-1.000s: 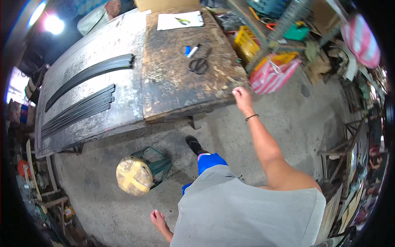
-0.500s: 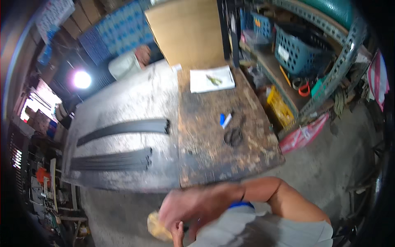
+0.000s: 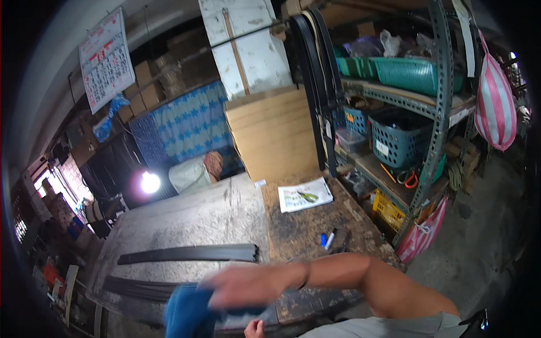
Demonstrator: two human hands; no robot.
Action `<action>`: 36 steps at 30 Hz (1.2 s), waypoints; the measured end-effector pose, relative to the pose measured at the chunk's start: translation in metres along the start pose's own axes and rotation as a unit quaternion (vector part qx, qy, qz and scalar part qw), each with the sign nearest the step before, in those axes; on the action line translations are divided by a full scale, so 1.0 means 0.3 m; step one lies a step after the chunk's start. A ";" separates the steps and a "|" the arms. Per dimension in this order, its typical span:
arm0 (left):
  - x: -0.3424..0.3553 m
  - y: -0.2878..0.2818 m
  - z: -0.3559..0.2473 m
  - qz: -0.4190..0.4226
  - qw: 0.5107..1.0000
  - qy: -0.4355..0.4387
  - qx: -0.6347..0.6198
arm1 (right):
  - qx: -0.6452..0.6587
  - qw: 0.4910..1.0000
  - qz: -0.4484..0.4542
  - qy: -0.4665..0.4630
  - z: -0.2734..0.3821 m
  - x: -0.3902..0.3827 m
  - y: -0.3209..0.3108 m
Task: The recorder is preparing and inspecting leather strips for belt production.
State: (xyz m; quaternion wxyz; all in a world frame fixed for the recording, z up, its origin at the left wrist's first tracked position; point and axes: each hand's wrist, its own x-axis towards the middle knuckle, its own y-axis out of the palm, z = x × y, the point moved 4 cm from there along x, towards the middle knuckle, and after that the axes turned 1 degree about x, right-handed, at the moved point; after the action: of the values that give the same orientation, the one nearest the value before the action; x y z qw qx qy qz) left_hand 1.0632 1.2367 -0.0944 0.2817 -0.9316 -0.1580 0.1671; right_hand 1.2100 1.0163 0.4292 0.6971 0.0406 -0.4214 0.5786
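Observation:
My right hand (image 3: 248,286), smeared by motion, reaches across from the right over the near edge of the worktable. At its fingers is a blurred blue cloth (image 3: 189,312), which the hand seems to grip. Of my left hand (image 3: 255,328) only a fingertip or thumb shows at the lower edge; the rest is out of the picture. Beyond the hands lies a bundle of dark flat strips (image 3: 189,254). A second bundle of dark strips (image 3: 138,288), nearer me, is partly covered by the cloth.
Green-handled pliers (image 3: 307,196) rest on white papers (image 3: 287,204). Two markers (image 3: 327,239) lie nearer. A cardboard stack (image 3: 276,135) stands at the back beside hanging dark belts (image 3: 315,84). At right, a metal shelf holds a grey-blue basket (image 3: 400,138) and scissors (image 3: 410,179).
The view has tilted up, showing more wall and shelf. My right hand now reaches over the table edge with the blue cloth. The yellowish thing near my hands is gone from view.

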 end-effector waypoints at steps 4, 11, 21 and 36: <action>0.069 -0.003 0.098 -0.057 0.998 0.024 -0.002 | 0.034 0.912 -0.407 -0.033 0.217 -0.113 -0.351; -0.137 -0.263 -0.283 -0.037 0.996 -0.049 -0.068 | -0.262 0.635 -0.654 -0.318 0.367 -0.161 -0.816; 0.384 -0.117 0.054 -0.176 0.975 0.049 -0.129 | -0.626 0.421 -0.628 -0.191 0.448 0.152 -1.175; 0.477 -0.123 -0.003 -0.273 0.922 0.026 -0.274 | -0.572 0.613 -0.522 0.156 -0.091 0.270 -1.587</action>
State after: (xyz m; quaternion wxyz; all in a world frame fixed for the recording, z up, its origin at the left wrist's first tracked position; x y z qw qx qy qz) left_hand 1.1841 1.3211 -0.1042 0.0541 -0.8971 -0.4383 0.0094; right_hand 1.6232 0.9381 0.6684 0.8182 -0.2446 -0.4594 -0.2441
